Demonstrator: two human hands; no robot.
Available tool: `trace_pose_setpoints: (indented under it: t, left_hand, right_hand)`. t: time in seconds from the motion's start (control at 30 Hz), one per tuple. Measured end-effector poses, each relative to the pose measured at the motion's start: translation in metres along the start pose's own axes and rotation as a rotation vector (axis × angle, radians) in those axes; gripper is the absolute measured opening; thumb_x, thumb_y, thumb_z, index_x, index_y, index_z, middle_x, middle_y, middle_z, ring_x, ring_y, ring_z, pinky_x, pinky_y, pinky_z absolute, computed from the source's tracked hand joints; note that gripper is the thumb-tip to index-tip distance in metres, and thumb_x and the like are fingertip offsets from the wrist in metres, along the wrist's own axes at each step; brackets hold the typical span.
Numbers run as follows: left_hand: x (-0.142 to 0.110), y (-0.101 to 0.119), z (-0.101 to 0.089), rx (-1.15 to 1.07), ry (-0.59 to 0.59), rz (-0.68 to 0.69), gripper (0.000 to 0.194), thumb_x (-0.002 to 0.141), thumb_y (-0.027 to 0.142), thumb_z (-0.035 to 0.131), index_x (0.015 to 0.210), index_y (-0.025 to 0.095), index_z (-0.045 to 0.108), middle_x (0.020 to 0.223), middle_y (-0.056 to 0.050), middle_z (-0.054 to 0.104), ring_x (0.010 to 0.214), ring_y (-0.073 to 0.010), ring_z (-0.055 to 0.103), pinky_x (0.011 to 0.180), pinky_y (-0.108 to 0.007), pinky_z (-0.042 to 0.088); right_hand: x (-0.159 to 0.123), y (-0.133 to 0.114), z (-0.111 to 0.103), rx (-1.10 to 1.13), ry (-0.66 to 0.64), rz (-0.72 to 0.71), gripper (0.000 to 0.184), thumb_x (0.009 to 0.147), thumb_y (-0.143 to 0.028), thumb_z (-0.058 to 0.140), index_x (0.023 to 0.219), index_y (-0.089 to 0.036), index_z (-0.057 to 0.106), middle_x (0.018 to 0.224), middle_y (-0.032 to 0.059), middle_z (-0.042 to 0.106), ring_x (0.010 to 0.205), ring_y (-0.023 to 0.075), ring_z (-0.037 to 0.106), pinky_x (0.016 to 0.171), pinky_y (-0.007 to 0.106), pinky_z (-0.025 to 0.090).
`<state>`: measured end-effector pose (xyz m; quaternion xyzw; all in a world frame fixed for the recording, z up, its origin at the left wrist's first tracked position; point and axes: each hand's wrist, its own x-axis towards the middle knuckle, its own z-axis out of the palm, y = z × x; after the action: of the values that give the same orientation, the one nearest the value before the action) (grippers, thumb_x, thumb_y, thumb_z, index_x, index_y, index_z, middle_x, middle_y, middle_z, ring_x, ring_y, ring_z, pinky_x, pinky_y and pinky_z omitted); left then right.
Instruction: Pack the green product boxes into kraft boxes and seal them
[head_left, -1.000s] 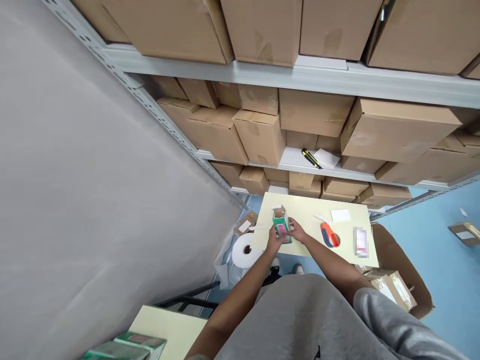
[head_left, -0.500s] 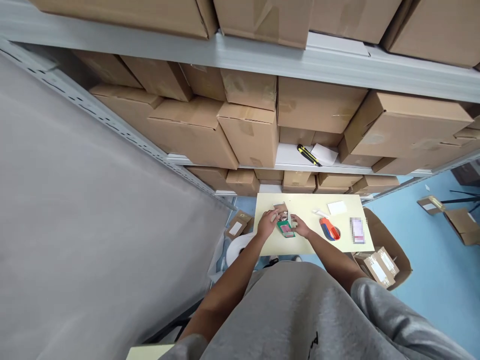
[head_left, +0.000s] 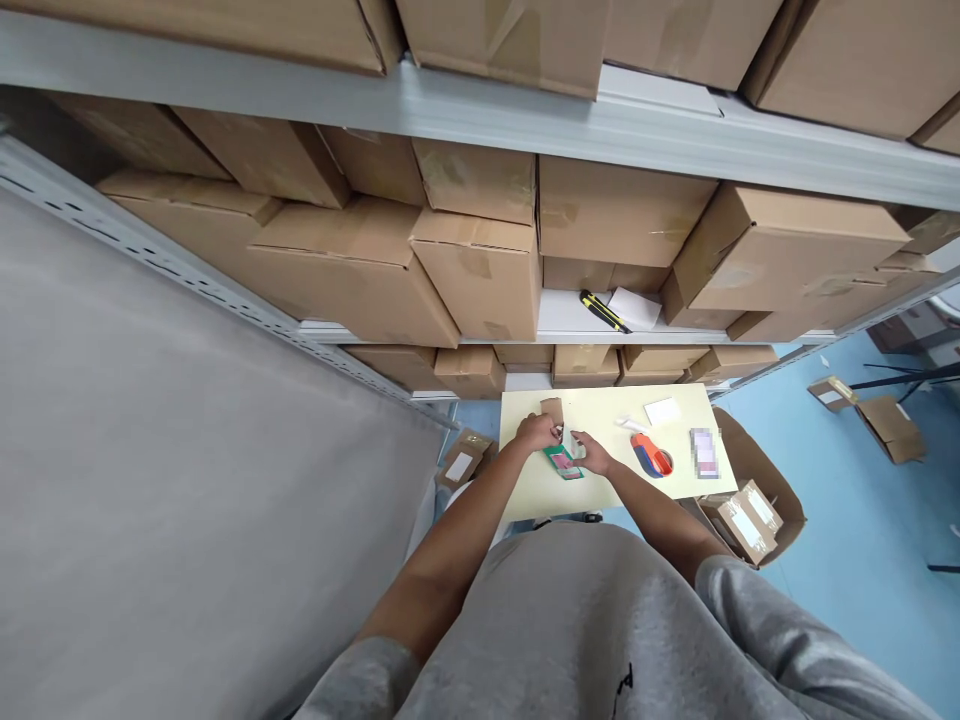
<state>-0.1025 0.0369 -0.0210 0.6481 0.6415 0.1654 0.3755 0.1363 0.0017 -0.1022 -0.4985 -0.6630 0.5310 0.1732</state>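
Note:
Both my hands meet over a pale yellow table (head_left: 679,470) far below. My left hand (head_left: 537,433) is closed around a small brown cardboard carton (head_left: 553,409) at its open end. My right hand (head_left: 595,455) pinches the carton's other side, just above a small green and pink box (head_left: 563,462) that lies on the table. The hands are small in view and the carton is mostly hidden by my fingers.
An orange tape dispenser (head_left: 649,456), a white card (head_left: 661,411) and a blurred pink item (head_left: 703,451) lie on the table's right half. Shelves of brown cartons (head_left: 480,255) rise behind, with a yellow-black knife (head_left: 602,311). Open cardboard boxes (head_left: 750,515) stand on the blue floor.
The camera tilted up and back, so the table looks smaller. My hands left the green and pink box and moved up to the small brown carton.

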Motion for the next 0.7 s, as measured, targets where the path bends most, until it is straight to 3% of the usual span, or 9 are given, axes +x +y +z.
trace_pose_setpoints:
  t: [0.1, 0.2, 0.4, 0.57, 0.7]
  left_hand:
    - [-0.007, 0.003, -0.003, -0.037, -0.019, 0.051, 0.024, 0.060, 0.021, 0.084, 0.077, 0.026, 0.068, 0.079, 0.001, 0.076, 0.088, -0.0244, 0.073, 0.083, -0.032, 0.053]
    - [-0.018, 0.006, -0.003, -0.134, 0.050, 0.092, 0.030, 0.066, 0.024, 0.081, 0.093, 0.025, 0.069, 0.086, 0.002, 0.077, 0.080, -0.0188, 0.072, 0.078, -0.029, 0.053]
    - [-0.027, 0.012, -0.005, -0.295, 0.231, -0.073, 0.029, 0.072, 0.035, 0.083, 0.097, 0.026, 0.071, 0.085, 0.002, 0.076, 0.082, -0.0200, 0.073, 0.079, -0.032, 0.058]
    - [-0.031, 0.015, -0.010, -0.231, 0.456, -0.010, 0.025, 0.076, 0.036, 0.084, 0.098, 0.026, 0.076, 0.094, -0.002, 0.073, 0.094, -0.0238, 0.073, 0.094, -0.038, 0.060]
    - [-0.039, 0.019, -0.009, -0.415, 0.675, 0.007, 0.041, 0.093, 0.046, 0.072, 0.127, 0.024, 0.075, 0.118, -0.010, 0.068, 0.103, -0.0240, 0.073, 0.099, -0.039, 0.061]
  right_hand:
    - [0.000, -0.004, -0.009, -0.056, 0.007, -0.046, 0.085, 0.071, -0.032, 0.089, 0.152, -0.025, 0.064, 0.140, 0.0106, 0.067, 0.128, 0.0332, 0.064, 0.117, 0.051, 0.051]
    - [0.000, -0.011, -0.018, -0.108, 0.013, -0.097, 0.082, 0.073, -0.030, 0.087, 0.151, -0.024, 0.064, 0.142, 0.0118, 0.065, 0.131, 0.0337, 0.064, 0.117, 0.050, 0.051]
    - [-0.002, -0.021, -0.034, -0.130, -0.036, -0.068, 0.088, 0.070, -0.032, 0.090, 0.152, -0.025, 0.061, 0.135, 0.0107, 0.071, 0.120, 0.0326, 0.069, 0.106, 0.045, 0.056]
    - [-0.004, -0.017, -0.043, -0.094, -0.061, 0.006, 0.082, 0.069, -0.032, 0.092, 0.146, -0.024, 0.063, 0.128, 0.0083, 0.076, 0.113, 0.0309, 0.071, 0.101, 0.046, 0.057]
    - [-0.005, -0.015, -0.046, -0.069, -0.062, 0.008, 0.082, 0.069, -0.034, 0.093, 0.145, -0.024, 0.064, 0.136, 0.0102, 0.073, 0.121, 0.0323, 0.070, 0.106, 0.046, 0.055]
